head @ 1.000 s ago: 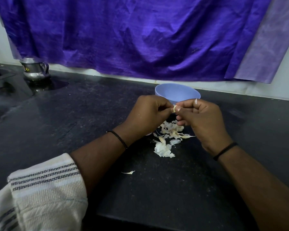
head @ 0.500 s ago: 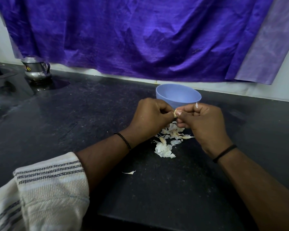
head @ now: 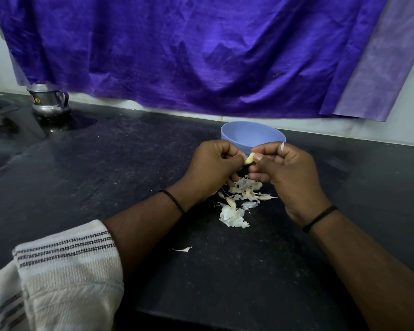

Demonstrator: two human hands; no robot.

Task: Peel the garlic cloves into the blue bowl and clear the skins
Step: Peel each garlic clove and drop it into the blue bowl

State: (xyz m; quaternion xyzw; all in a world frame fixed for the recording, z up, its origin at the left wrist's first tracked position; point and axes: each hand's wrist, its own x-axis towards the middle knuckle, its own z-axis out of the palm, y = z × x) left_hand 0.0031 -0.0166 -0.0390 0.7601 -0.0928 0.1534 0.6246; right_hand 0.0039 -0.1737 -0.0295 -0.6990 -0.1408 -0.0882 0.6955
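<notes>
Both grips pinching garlic clove [head: 249, 159] between fingertips, above skins [head: 239, 199]

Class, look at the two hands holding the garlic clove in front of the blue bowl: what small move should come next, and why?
Probably strip off any remaining skin, then drop the garlic clove forward into the blue bowl. Both the left hand and the right hand pinch it just in front of the bowl, above the pile of skins on the counter. Whether it is fully peeled cannot be told.

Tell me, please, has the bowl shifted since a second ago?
No. The bowl keeps its spot on the counter, same gap to the steel jug.
</notes>
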